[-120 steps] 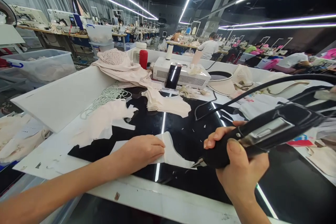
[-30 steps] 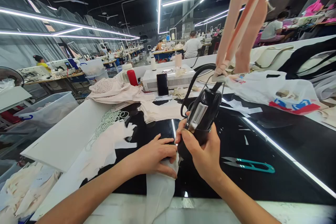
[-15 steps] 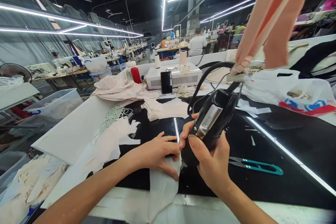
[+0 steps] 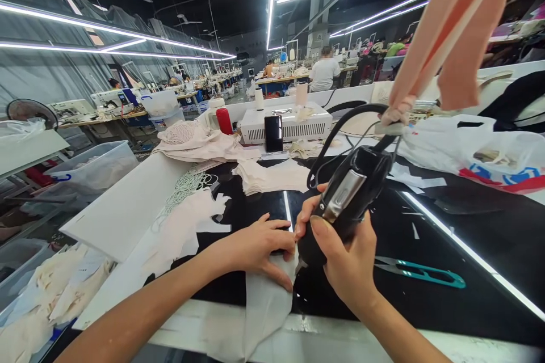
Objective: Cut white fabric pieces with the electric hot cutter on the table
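A black handheld device [image 4: 347, 204] with a silver plate and a black cable is gripped in my right hand [image 4: 351, 261]. Its rounded lower end stands over the black tabletop, beside the edge of a pale thin cloth [image 4: 268, 306]. Spread over that cloth, my left hand [image 4: 266, 249] presses it down, fingers apart, fingertips close to the device. The cloth hangs over the table's front edge. Teal thread snips [image 4: 430, 273] lie to the right of my right hand. A stack of cream fabric pieces [image 4: 272, 176] lies beyond my hands.
Behind stand a white box [image 4: 287, 123], a phone [image 4: 273, 134] and a red spool [image 4: 223, 121]. Pale scraps [image 4: 179, 232] and green cord [image 4: 187, 187] lie left; a plastic bag [image 4: 502, 150] sits right. Peach fabric strips [image 4: 451, 34] hang above the device. A person sits far back.
The whole view has shifted slightly, with things appearing a little farther right. Both hands keep their hold, on the device and the cloth.
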The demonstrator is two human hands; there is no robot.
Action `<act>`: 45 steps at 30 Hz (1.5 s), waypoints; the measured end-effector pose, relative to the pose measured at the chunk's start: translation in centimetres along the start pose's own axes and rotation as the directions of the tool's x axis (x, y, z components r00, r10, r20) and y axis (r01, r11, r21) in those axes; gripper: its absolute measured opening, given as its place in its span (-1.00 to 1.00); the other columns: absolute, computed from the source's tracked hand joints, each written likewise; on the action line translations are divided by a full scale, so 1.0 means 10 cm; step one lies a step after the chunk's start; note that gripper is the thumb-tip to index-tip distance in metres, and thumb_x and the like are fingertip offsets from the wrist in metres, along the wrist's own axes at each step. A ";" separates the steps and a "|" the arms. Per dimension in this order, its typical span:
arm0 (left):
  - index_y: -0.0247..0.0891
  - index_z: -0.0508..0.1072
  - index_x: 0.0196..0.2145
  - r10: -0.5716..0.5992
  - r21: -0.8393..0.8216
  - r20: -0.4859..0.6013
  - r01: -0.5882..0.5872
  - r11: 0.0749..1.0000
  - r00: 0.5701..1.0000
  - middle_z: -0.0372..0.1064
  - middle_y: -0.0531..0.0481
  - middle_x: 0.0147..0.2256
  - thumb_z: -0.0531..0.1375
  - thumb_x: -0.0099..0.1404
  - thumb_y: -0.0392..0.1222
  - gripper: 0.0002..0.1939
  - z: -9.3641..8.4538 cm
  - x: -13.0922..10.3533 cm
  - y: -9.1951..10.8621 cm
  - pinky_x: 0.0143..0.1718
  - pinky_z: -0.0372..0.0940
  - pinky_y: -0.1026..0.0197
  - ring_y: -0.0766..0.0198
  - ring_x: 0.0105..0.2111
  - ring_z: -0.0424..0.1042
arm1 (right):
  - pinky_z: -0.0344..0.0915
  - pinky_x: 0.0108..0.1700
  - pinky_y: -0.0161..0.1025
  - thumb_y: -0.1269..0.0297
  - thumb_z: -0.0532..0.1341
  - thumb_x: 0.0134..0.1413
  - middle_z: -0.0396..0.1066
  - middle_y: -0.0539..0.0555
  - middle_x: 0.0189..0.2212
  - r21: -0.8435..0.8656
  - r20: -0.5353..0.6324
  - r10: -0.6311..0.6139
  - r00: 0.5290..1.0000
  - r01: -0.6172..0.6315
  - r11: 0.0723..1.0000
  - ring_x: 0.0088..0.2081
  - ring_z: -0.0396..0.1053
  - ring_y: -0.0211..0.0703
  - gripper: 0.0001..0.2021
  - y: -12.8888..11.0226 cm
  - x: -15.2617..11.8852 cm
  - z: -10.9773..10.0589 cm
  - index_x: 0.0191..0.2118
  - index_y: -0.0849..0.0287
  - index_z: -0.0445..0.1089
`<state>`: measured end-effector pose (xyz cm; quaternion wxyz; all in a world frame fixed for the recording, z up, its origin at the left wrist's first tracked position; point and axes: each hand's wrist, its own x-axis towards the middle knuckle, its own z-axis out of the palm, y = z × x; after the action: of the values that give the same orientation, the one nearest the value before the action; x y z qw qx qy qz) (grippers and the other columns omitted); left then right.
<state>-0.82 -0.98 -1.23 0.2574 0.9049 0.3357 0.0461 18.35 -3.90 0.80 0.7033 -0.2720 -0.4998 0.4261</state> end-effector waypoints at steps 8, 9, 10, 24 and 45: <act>-0.23 0.52 -0.07 0.040 0.279 -0.331 0.058 0.958 0.943 0.52 -0.12 0.10 0.55 0.31 -0.03 -0.61 0.14 -0.28 0.34 0.19 0.43 -0.05 0.00 0.11 0.50 | 0.57 -0.35 -0.20 0.25 0.43 0.13 0.57 -0.09 -0.39 -0.046 0.003 -0.034 0.999 0.035 0.998 -0.47 0.55 -0.18 -0.72 -0.04 0.00 0.04 -0.09 0.00 0.40; -0.24 0.50 -0.12 0.012 0.321 -0.396 0.127 0.938 0.918 0.54 -0.08 -0.02 0.53 0.35 -0.08 -0.67 0.22 -0.35 0.41 0.03 0.48 0.03 0.06 -0.04 0.52 | 0.54 -0.39 -0.23 0.27 0.43 0.14 0.55 -0.11 -0.41 -0.038 0.011 -0.044 0.999 0.044 0.998 -0.51 0.50 -0.21 -0.73 -0.06 0.00 0.04 -0.10 0.00 0.39; -0.24 0.48 -0.17 0.001 0.374 -0.427 0.176 0.911 0.904 0.52 -0.03 -0.14 0.48 0.40 -0.15 -0.75 0.31 -0.42 0.48 -0.13 0.48 0.07 0.10 -0.17 0.51 | 0.51 -0.42 -0.25 0.28 0.43 0.15 0.54 -0.13 -0.43 -0.027 0.017 -0.050 0.999 0.051 0.998 -0.53 0.47 -0.24 -0.74 -0.07 -0.01 0.04 -0.11 0.00 0.39; -0.22 0.53 0.07 0.235 0.359 -0.284 -0.124 0.925 0.930 0.61 -0.06 -0.01 0.18 0.58 -0.44 -0.76 0.24 -0.71 0.23 0.32 0.35 0.06 0.13 0.11 0.55 | 0.49 -0.38 -0.21 0.09 0.47 0.25 0.51 -0.07 -0.37 -0.007 0.042 -0.006 0.999 0.007 1.000 -0.48 0.47 -0.20 -0.67 -0.13 -0.01 -0.14 0.03 -0.03 0.43; -0.32 0.58 0.03 0.150 0.247 -0.402 -0.050 0.968 0.903 0.58 -0.16 0.04 0.15 0.61 -0.35 -0.79 0.36 -0.31 0.03 0.13 0.53 0.16 0.14 0.04 0.59 | 0.53 -0.44 -0.08 0.08 0.43 0.27 0.48 0.01 -0.41 -0.096 0.109 0.025 0.994 -0.014 0.995 -0.48 0.48 -0.03 -0.68 -0.21 -0.13 -0.38 0.05 -0.08 0.42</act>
<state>-2.08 -4.72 -3.92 0.0701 0.9139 0.3389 0.2122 22.44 -5.91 0.58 0.6566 -0.2861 -0.5550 0.4231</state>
